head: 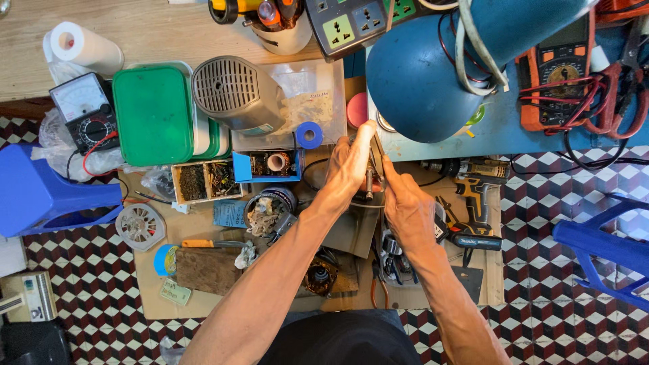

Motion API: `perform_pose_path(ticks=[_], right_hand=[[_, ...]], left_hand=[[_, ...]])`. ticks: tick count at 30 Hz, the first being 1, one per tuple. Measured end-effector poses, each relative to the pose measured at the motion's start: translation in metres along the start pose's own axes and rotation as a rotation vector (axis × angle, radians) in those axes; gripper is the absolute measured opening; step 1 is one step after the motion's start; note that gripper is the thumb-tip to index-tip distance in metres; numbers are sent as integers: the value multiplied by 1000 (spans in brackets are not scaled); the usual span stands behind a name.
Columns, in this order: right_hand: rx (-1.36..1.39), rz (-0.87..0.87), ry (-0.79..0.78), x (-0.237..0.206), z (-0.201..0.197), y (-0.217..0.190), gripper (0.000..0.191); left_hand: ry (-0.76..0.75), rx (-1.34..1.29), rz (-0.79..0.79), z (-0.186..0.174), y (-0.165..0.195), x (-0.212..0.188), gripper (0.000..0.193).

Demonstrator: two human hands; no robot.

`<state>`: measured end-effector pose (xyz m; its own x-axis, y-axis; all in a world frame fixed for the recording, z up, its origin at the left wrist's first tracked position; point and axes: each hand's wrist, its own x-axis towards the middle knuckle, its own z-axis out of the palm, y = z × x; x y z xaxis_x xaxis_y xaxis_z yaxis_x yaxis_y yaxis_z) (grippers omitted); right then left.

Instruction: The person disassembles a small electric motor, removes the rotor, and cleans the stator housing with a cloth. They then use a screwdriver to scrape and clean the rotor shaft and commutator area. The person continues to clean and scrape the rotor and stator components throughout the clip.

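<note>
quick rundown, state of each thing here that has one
left hand: flat against a small metal part
right hand: gripping the same part
green box: lid shut
blue tape roll: lying flat
cordless drill: lying on its side
blue lamp: shade tilted down; lit or not, cannot tell

Light was bright and even from above; shadows stayed soft. The blue lamp shade looked slightly blurred, and wide-angle bending curved the edges.
</note>
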<state>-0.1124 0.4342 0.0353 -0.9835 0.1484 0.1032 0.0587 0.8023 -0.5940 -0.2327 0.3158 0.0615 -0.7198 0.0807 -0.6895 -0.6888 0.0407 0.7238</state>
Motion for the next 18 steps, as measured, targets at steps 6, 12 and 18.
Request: perform_pose_path(ticks=[6, 12, 18], right_hand=[[25, 18, -2, -7, -4, -2, 51], [71, 57, 34, -12, 0, -4, 47], [25, 112, 50, -8, -5, -21, 41]], left_hand=[[2, 241, 323, -1, -11, 1, 87], [103, 341, 219, 8, -24, 2, 78], [22, 252, 359, 3, -29, -2, 75]])
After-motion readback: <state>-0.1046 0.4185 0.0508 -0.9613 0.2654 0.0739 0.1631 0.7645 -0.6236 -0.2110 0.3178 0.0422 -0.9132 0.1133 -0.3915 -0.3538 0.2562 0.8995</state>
